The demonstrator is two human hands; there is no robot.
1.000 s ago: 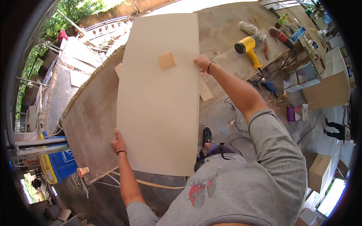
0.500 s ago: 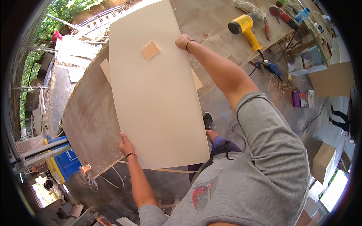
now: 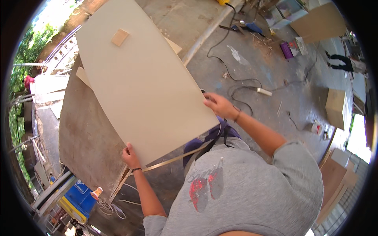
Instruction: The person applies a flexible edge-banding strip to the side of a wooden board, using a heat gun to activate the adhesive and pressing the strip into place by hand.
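A large cream-coloured board [image 3: 138,90] lies slanted across the worktable [image 3: 94,145], its near end overhanging the table's edge toward my body. On top of it, near the far end, rests a small square piece of wood [image 3: 120,37]. My left hand [image 3: 130,156] grips the board's left edge close to the near corner, thumb on the upper face. My right hand [image 3: 220,105] is closed at the right edge near the other corner; its fingers are partly hidden and slightly blurred. Wooden strips stick out from under the board on both sides.
A black cable [image 3: 224,63] and a white power strip [image 3: 264,91] lie on the floor at right. Farther right stand a purple box [image 3: 288,50] and a cardboard box [image 3: 336,109]. A blue bin [image 3: 76,198] and an orange-white cup [image 3: 96,192] are at lower left. Another person [image 3: 344,63] is at far right.
My right hand has come from the board's far right edge back to its near right corner. My left hand stays near the left corner. The view has turned rightward, so the board appears more slanted.
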